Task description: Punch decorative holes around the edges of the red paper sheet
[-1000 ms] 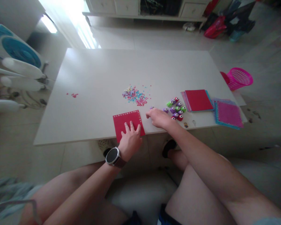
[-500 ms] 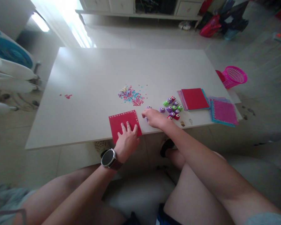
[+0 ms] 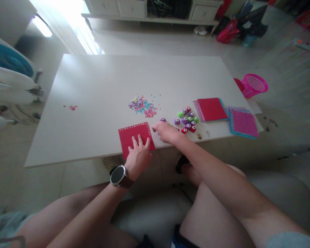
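Note:
A square sheet of red paper (image 3: 126,137) lies at the table's front edge, with small cut-outs along its top and right sides. My left hand (image 3: 138,151) rests flat on it, fingers spread. Just right of the sheet is my right hand (image 3: 164,131), its fingers curled together; anything inside them is hidden. A purple craft punch (image 3: 163,119) stands just beyond that hand. Further right, several small purple, green and red craft punches (image 3: 188,119) are grouped. Past the red sheet lies a pile of tiny coloured paper cut-outs (image 3: 144,107).
On the right lie a stack of plain coloured paper (image 3: 212,109) and a stack of edge-punched sheets (image 3: 245,123). A few red cut-outs (image 3: 72,107) sit at the left of the white table (image 3: 98,79). A pink basket (image 3: 255,86) stands beyond the right edge.
My right hand has shifted slightly left and toward me, nearer the red sheet's right edge. My left hand stays flat on the sheet. The whole view has drifted slightly.

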